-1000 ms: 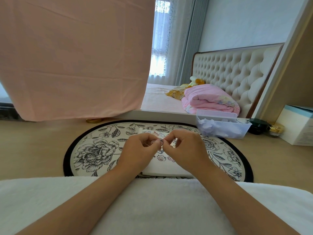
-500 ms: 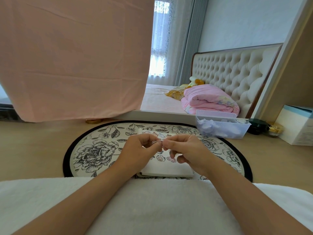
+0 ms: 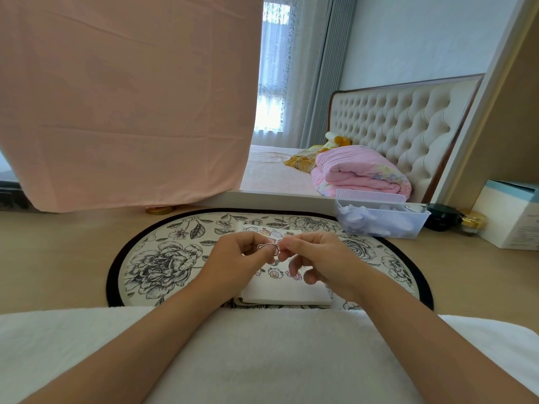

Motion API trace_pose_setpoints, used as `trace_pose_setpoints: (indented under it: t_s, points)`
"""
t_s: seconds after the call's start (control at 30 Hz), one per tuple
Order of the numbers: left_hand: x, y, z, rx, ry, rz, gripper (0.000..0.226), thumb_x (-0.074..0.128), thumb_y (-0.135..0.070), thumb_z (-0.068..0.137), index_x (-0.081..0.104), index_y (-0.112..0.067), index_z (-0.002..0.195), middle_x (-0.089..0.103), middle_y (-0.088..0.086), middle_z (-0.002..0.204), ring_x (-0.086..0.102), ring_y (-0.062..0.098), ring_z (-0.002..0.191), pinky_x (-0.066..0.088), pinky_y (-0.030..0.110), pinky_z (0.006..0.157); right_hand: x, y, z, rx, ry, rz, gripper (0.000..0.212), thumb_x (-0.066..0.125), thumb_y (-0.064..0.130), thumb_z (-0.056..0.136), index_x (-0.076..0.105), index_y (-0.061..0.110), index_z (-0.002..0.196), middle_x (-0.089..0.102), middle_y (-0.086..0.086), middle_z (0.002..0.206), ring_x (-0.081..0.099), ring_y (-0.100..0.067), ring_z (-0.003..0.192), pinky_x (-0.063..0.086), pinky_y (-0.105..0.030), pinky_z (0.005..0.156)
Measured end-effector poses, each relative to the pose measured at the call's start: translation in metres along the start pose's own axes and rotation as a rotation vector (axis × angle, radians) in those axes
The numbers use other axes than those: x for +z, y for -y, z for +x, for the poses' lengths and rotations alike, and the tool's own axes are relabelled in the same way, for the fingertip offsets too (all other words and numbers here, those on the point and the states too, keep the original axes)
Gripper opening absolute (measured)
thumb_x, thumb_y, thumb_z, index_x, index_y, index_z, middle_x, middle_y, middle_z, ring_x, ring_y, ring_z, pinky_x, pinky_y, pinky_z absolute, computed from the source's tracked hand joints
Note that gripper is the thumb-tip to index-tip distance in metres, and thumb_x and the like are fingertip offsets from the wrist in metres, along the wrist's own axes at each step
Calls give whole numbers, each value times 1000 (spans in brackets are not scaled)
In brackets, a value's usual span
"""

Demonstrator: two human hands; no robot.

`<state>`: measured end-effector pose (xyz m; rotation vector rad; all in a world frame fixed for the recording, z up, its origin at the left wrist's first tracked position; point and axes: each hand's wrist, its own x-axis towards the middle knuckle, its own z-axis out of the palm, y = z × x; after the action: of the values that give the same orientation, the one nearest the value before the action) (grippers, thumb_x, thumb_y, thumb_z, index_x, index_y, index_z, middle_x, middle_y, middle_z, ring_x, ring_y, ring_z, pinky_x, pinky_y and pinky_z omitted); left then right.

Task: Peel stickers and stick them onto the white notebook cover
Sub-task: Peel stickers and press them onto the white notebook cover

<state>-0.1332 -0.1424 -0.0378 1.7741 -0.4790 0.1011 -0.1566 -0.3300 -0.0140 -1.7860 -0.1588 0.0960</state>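
Left hand (image 3: 236, 258) and right hand (image 3: 320, 259) raised fingertip to fingertip, both pinching one small sticker (image 3: 266, 246), its long axis running left to right between them. Held just above the white notebook cover (image 3: 287, 291), flat on the floral mat (image 3: 163, 258) directly beneath, about equally near either hand. Likely only a short drop straight down to press it on.

Soft daylight, evenly bright.
The window (image 3: 272, 106) ahead of me glared white; my wide lens bent straight lines at the edges; shadows were faint.
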Motion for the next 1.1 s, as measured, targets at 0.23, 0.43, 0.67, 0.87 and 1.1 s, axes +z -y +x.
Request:
trace_pose_setpoints:
  t_s: [0.23,0.43,0.67,0.87,1.1]
  points:
    - [1,-1,-2,-24,8,-2,12,69,-16,90,73,-23,80,73,-4,69,59,5,63,46,14,60,3,-1,-1,-75,-77,-184,19,66,22,96,75,6,96,73,1,80,61,-12,63,41,-22,50]
    - [0,-3,-2,-32,-14,20,14,69,-15,89,73,-22,78,74,-3,69,58,7,62,47,15,59,8,0,-1,-126,-124,-223,14,67,18,95,76,8,90,70,4,68,58,-10,55,42,-14,48]
    - [1,-4,-3,-36,-44,24,12,68,-15,89,74,-19,80,73,-4,67,58,0,57,44,11,56,13,-2,3,-208,-197,-353,13,69,21,93,76,15,84,70,8,66,59,-8,52,54,-25,60]
    - [4,-2,-4,-30,-86,53,13,69,-19,89,73,-24,77,74,-2,69,60,6,60,47,19,60,18,-6,5,-258,-233,-397,14,66,19,95,75,16,83,65,10,64,57,-7,52,52,-26,55]
    - [7,1,-3,3,-147,108,17,69,-22,88,72,-26,71,72,8,70,58,13,59,51,35,62,28,-12,7,-377,-336,-606,23,59,24,96,69,32,76,59,18,61,53,-4,53,45,-25,59]
